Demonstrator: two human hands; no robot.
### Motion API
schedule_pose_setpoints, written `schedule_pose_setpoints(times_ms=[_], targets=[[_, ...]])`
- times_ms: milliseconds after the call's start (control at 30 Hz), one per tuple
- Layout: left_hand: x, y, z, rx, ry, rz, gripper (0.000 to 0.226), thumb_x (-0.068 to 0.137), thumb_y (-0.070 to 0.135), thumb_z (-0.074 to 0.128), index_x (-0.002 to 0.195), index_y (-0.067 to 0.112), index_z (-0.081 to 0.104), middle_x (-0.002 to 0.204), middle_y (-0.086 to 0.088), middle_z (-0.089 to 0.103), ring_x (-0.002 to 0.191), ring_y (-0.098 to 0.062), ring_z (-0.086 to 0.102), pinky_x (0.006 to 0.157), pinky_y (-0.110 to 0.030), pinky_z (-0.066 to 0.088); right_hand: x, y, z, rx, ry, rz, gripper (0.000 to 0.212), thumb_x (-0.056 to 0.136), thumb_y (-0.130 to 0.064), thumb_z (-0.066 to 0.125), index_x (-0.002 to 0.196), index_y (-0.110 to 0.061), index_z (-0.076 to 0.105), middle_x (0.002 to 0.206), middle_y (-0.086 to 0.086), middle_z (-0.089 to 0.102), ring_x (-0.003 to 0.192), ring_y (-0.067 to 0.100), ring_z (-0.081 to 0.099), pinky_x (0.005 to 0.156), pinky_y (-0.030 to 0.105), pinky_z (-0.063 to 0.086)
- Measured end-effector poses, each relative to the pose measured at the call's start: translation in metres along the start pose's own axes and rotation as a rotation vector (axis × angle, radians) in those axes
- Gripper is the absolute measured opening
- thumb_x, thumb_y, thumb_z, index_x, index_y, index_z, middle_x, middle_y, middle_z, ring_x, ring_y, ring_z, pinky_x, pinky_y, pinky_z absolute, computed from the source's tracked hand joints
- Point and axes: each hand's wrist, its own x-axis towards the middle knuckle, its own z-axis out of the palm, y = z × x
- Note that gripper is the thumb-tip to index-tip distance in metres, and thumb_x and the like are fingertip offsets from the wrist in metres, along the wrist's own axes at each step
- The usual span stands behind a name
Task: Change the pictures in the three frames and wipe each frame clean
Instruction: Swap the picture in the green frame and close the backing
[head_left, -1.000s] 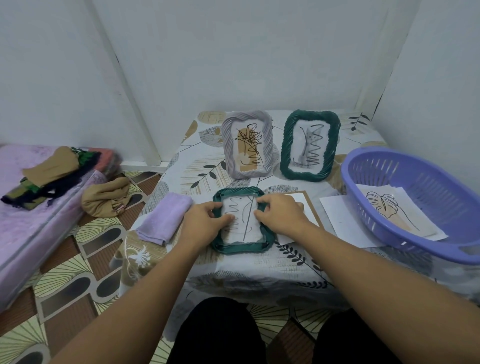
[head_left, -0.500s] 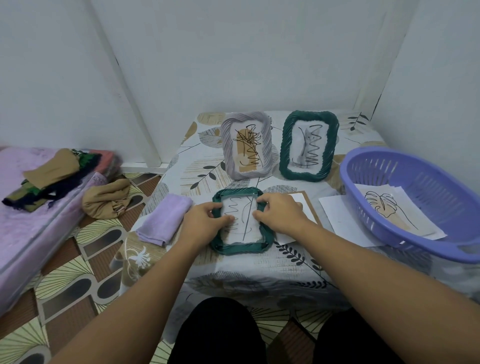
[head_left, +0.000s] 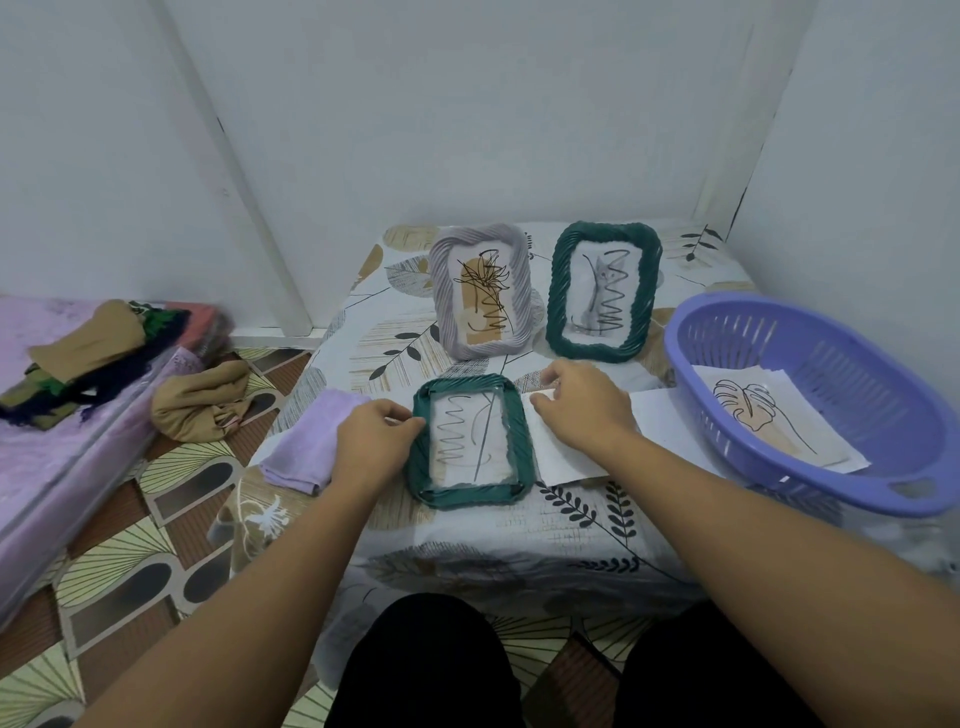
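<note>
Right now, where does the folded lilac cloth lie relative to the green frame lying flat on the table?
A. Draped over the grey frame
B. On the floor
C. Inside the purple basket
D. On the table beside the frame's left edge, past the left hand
D: the folded lilac cloth lies on the table left of the flat green frame, with the left hand between them.

Single head-worn view, forward and down, close over the table (head_left: 519, 525).
</note>
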Motion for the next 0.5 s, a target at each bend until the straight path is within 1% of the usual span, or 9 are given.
schedule_pose_setpoints(times_ms=[33,67,133,200,333,400,500], targets=[[0.0,-0.001,0.001,-0.005,-0.006,-0.001,0.02,0.091,0.03,0.075,0.105,0.015,0.076,0.087,0.001,0.073,0.079,-0.014,0.068,0.075,-0.04,0.061,0.001,0.004,-0.002,-0.031,-0.009,0.024,0.035,0.093,-0.043,0.062,0.125,-0.028,0.059,0.127,0.002,0.06,0.117,0.026,0.057,0.098,0.045,0.048],[0.0,-0.002,0.001,-0.003,-0.004,0.005,0.02,0.091,0.029,0.075,0.105,0.015,0.076,0.085,0.002,0.072,0.081,-0.014,0.068,0.078,-0.041,0.062,0.001,0.008,-0.003,-0.062,-0.026,0.052,0.041,0.092,-0.044,0.063,0.128,-0.026,0.055,0.133,0.005,0.055,0.121,0.029,0.054,0.097,0.045,0.048],[-0.001,-0.004,0.002,0.01,0.012,0.018,0.019,0.091,0.029,0.075,0.104,0.015,0.076,0.085,0.002,0.072,0.081,-0.013,0.066,0.077,-0.036,0.059,0.0,0.014,-0.005,-0.115,-0.06,0.117,0.054,0.091,-0.048,0.065,0.134,-0.022,0.048,0.139,0.011,0.047,0.128,0.035,0.046,0.097,0.046,0.046],[-0.002,-0.005,0.002,0.021,0.02,0.02,0.018,0.091,0.03,0.075,0.103,0.016,0.076,0.085,0.002,0.072,0.079,-0.011,0.065,0.074,-0.03,0.054,-0.001,0.019,-0.005,-0.138,-0.075,0.168,0.063,0.089,-0.053,0.066,0.137,-0.021,0.043,0.141,0.013,0.044,0.13,0.037,0.043,0.098,0.047,0.045],[-0.001,-0.006,0.002,-0.018,0.004,-0.002,0.017,0.09,0.029,0.076,0.102,0.017,0.077,0.084,0.002,0.074,0.079,-0.014,0.066,0.075,-0.031,0.055,0.001,0.029,-0.003,-0.079,-0.095,0.227,0.076,0.084,-0.063,0.069,0.138,-0.017,0.041,0.139,0.014,0.044,0.127,0.037,0.048,0.097,0.047,0.048],[-0.002,-0.006,0.001,-0.028,-0.004,-0.003,0.015,0.09,0.028,0.077,0.1,0.017,0.077,0.083,0.002,0.073,0.079,-0.015,0.067,0.076,-0.032,0.056,0.002,0.032,-0.003,-0.026,-0.106,0.244,0.079,0.081,-0.064,0.071,0.136,-0.016,0.041,0.137,0.012,0.047,0.123,0.035,0.053,0.095,0.046,0.05],[-0.002,-0.006,0.001,-0.045,-0.006,-0.014,0.013,0.089,0.027,0.078,0.098,0.017,0.077,0.082,0.002,0.073,0.082,-0.018,0.069,0.078,-0.036,0.059,0.003,0.034,-0.004,0.055,-0.094,0.27,0.084,0.076,-0.062,0.078,0.135,-0.015,0.041,0.136,0.013,0.048,0.121,0.035,0.056,0.093,0.044,0.051]])
